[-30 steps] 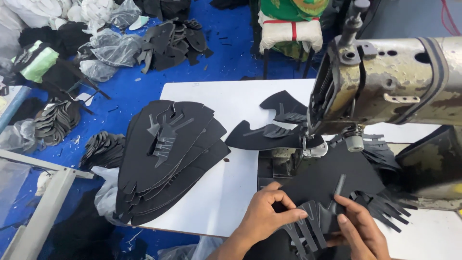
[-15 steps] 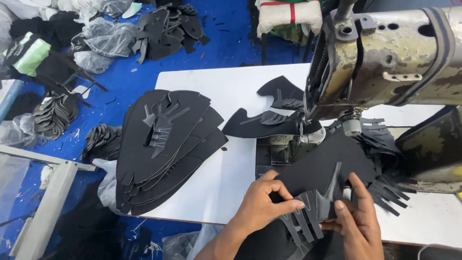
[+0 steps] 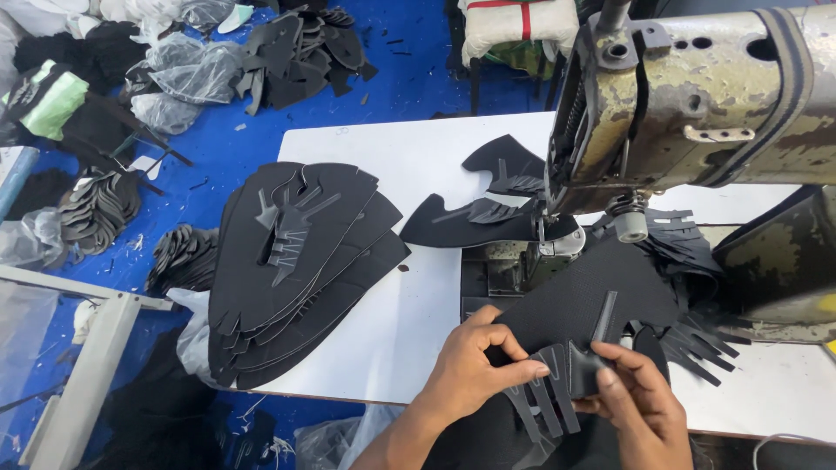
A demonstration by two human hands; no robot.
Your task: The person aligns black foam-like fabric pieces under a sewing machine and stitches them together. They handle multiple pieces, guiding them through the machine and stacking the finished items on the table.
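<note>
Crowding the hands — sewing machine, stacked black pieces.

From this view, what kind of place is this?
Likely a stitching workshop, perhaps for footwear: a worn industrial sewing machine, a stack of black cut pieces on the white table, more bundles on the blue floor.

Middle of table: we see bare white top here, so a hand can pass.
Left edge: a tall stack of black pieces blocks us.
Right side: the big sewing machine hangs low over the table.
Under the machine: black cut pieces lie in the way.
Front edge: our left hand and right hand fill it.
</note>
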